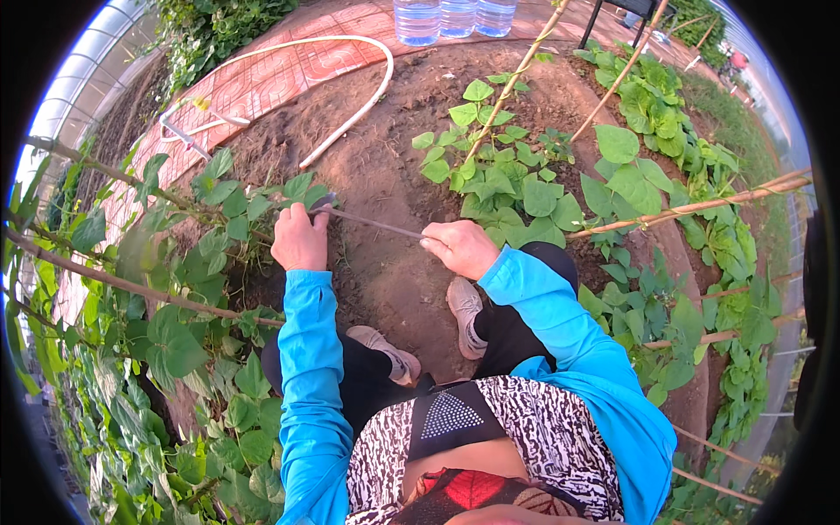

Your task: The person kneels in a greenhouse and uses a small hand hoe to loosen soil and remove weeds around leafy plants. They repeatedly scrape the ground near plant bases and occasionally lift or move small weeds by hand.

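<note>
A thin dark rod or handle [377, 224] runs between my two hands above the soil path. My left hand [300, 237] pinches its far-left end, where a dark, flat part shows just behind the fingers; whether that part is a blade I cannot tell. My right hand [461, 248] is closed around the other end, near my right knee. Leafy bean plants [226, 203] on cane poles stand right beside my left hand. More bean plants [508, 190] grow beyond my right hand, around an upright cane [515, 82].
A pale hose [344, 128] curves over the soil and red paving [289, 72]. Large water bottles [417, 23] stand at the top. Canes [689, 209] slant in from the right, a long stem or pole [141, 289] from the left. Leafy greens [656, 105] line the right.
</note>
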Available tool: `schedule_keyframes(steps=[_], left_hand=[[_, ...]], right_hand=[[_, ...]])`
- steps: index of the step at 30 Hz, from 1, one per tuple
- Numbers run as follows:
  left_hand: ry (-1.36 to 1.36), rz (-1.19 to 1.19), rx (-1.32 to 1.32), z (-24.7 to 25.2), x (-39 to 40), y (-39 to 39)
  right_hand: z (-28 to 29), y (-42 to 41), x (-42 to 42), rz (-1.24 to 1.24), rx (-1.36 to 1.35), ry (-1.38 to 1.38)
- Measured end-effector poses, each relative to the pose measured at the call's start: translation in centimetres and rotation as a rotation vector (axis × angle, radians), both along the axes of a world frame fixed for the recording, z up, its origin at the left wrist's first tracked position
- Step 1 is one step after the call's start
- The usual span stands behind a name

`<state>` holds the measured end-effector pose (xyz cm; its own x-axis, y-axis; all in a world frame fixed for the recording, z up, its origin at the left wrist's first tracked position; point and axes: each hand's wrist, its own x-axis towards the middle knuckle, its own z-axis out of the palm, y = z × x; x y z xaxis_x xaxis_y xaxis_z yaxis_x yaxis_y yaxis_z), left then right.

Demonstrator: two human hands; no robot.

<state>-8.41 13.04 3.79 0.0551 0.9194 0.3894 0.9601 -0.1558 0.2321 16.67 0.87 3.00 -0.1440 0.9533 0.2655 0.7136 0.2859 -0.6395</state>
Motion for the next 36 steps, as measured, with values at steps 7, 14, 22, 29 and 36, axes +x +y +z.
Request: schedule_keyframes(steps=[7, 14, 22, 29, 36], left_hand=[[0.150, -0.105, 0.018, -1.5, -1.0, 0.5], [-0.011, -0.285, -0.011, -2.9, -2.2, 1.6], [-0.341, -0.290, -0.125, -4.0, -3.9, 3.3], [-1.175, -0.205, -0.262, -2.8, -3.9, 3.7], [-1.174, -0.207, -0.293, -1.9, -2.9, 2.3]], right_hand=[[-0.6, -0.2, -0.4, -0.023, 0.009, -0.022], [-0.4, -0.2, 0.9, -0.021, -0.007, -0.050], [0.0, 0.2, 1.2, -0.016, -0.014, -0.071], [0.7, 0.7, 0.4, -0.176, 0.015, -0.017], [1.2, 2.9, 1.2, -0.528, 0.128, 0.304]])
